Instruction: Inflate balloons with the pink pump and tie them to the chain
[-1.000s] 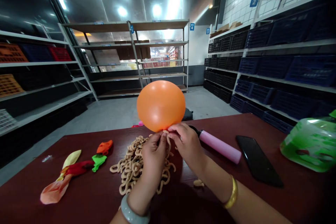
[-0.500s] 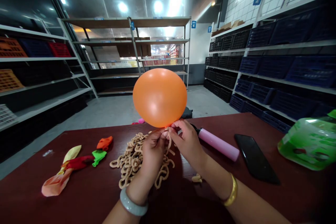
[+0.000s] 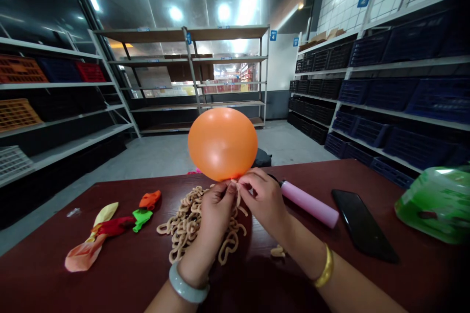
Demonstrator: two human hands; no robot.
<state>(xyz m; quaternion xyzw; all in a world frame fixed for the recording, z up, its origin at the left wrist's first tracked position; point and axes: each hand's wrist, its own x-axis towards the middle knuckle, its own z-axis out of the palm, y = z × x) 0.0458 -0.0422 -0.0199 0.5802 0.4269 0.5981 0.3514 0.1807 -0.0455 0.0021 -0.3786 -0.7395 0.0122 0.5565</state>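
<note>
An inflated orange balloon stands above the dark red table, held by its neck. My left hand and my right hand both pinch that neck, fingers closed, with a beige elastic band between them. A heap of beige bands lies on the table under my left hand. A pink hand pump lies just right of my right hand.
Several limp balloons lie at the left of the table. A black phone and a green plastic bag are at the right. One loose band lies near my right wrist. Shelving racks with crates line the room.
The balloon rose a little and then came back down; both hands kept their hold on its neck and shifted slightly.
</note>
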